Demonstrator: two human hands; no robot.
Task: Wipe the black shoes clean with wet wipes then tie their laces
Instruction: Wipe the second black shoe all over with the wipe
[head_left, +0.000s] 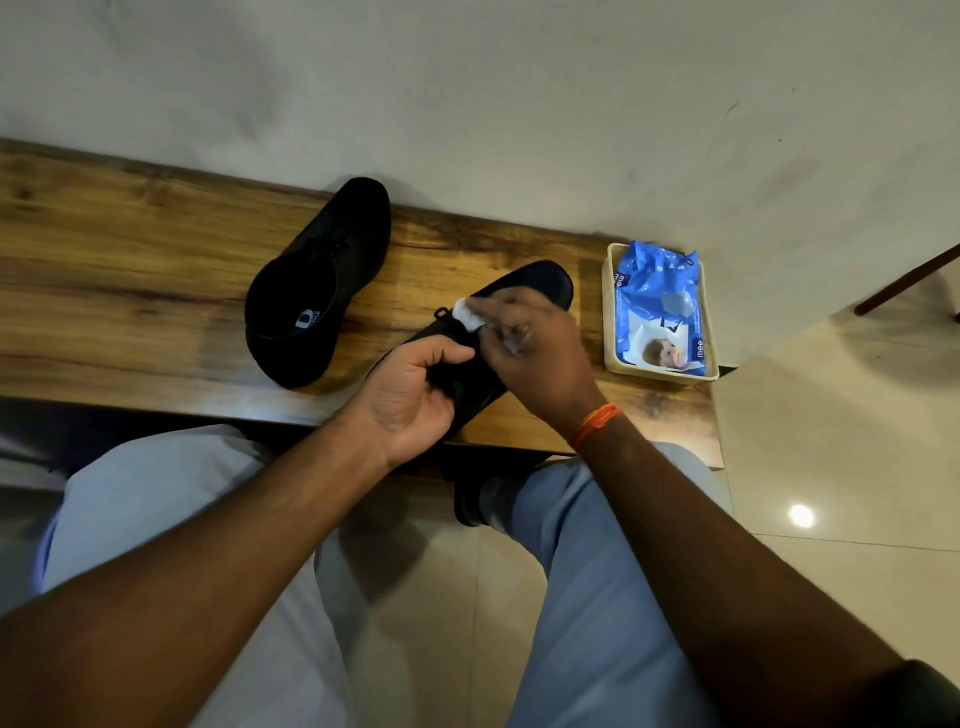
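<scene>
The left hand (410, 397) grips the heel end of the near black shoe (540, 283), fingers curled around its collar. The right hand (530, 348) holds a white wet wipe (466, 315) against the lace area of this shoe, which lies diagonally on the wooden bench (130, 270) with its toe pointing away. A second black shoe (322, 280) rests on the bench just to the left, not touching the first. On the bench's right end, a cream tray (609, 312) contains a blue wet-wipe pack (657, 306). An orange thread band (596, 423) encircles the right wrist.
</scene>
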